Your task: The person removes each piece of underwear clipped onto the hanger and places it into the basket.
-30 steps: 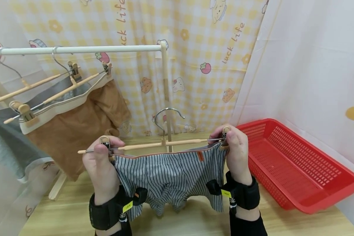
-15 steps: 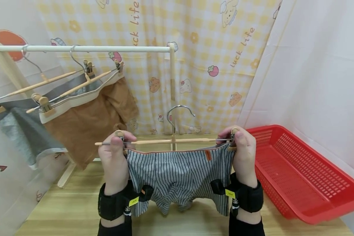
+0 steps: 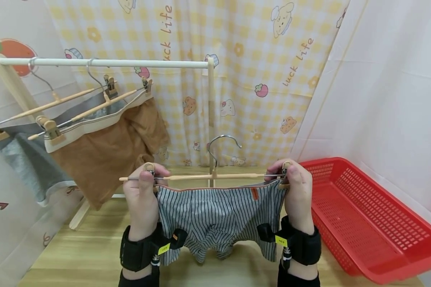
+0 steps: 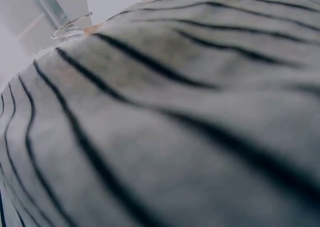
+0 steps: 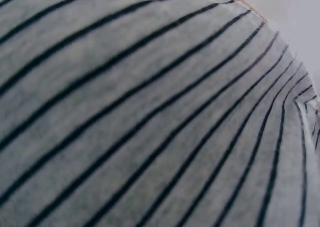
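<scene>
Head view: the striped shorts [image 3: 215, 215] hang in front of me, waistband up, just below the bar of a wooden clip hanger [image 3: 186, 177]. Compared with a second ago, little about them has changed. The camera has turned so that the far end of the rack comes into view, while my grip stays as it was; I judge that the work is still at the clips. My left hand [image 3: 143, 199] pinches the left clip [image 3: 149, 168] and my right hand [image 3: 299, 189] the right clip [image 3: 285, 169], thumbs towards me. Both seem to bite the waistband, though my fingers hide how firmly. The wrist views show only close striped cloth and a little background, so I can't check my fingertips there. The hanger's hook [image 3: 224, 136] points up, off the rod.

Beneath lies a wood-grain table [image 3: 93, 255]. To the left, brown shorts [image 3: 107, 151] and a grey garment [image 3: 32, 167] hang from the rack's white rod [image 3: 147, 63]. A red basket [image 3: 330, 239] with perforated walls sits to the right. Behind hangs a yellow checked curtain [image 3: 251, 63], with a white sheet [image 3: 388, 99] along the right.
</scene>
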A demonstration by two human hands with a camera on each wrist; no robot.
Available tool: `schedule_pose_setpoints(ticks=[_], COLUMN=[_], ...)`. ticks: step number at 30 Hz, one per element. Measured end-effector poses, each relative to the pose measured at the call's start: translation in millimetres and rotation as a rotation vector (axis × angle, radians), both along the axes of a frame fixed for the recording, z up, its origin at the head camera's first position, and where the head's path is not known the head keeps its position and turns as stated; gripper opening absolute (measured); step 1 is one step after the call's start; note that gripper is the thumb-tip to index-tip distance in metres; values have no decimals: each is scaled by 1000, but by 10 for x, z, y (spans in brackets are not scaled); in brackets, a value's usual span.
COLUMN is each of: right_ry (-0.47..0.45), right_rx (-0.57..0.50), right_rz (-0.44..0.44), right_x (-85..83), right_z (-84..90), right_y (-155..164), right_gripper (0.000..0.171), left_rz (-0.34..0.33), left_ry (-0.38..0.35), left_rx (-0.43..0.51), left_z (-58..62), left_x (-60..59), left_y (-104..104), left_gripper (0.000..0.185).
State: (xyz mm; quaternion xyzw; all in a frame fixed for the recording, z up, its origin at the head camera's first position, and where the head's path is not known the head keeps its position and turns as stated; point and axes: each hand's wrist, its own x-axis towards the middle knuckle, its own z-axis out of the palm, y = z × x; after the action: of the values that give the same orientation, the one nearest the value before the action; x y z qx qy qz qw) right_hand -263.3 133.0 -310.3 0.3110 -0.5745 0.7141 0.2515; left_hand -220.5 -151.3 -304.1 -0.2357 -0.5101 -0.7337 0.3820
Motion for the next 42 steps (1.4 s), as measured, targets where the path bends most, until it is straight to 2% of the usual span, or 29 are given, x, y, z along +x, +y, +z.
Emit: schedule_pose_setpoints(ticks=[6,11,17,21,25,31,36,42], right_ry=[18,65,70,50,35,45,29,21], right_rx=[18,31,16,-22,-77,-79,-62,-61], right_rz=[-12,-46,-24,21,116,206,197,145], right_x=[-11,2,30,19,2,-9,14,43], right_z=[65,122,91,76,87,96,74,49], right_y=[-15,-21,-27,-37,-42,-21,-9,-15], right_gripper=[41,44,44,43,39,39,41,42], left_rz=[-11,-37,-53,-57,-40,-50,-55,-72], left_ry=[33,16,1,17,24,26,21,5], left_rx=[41,73,79,79,71,78,80,101], left_z=[21,24,29,54,84,88,58,33], left_x=[-3,-10,-7,-10,-20,-25,-13,-4], left_y=[-22,-28,-45,-59,-72,-65,-49,-26], left_gripper=[60,61,61,62,64,64,64,64])
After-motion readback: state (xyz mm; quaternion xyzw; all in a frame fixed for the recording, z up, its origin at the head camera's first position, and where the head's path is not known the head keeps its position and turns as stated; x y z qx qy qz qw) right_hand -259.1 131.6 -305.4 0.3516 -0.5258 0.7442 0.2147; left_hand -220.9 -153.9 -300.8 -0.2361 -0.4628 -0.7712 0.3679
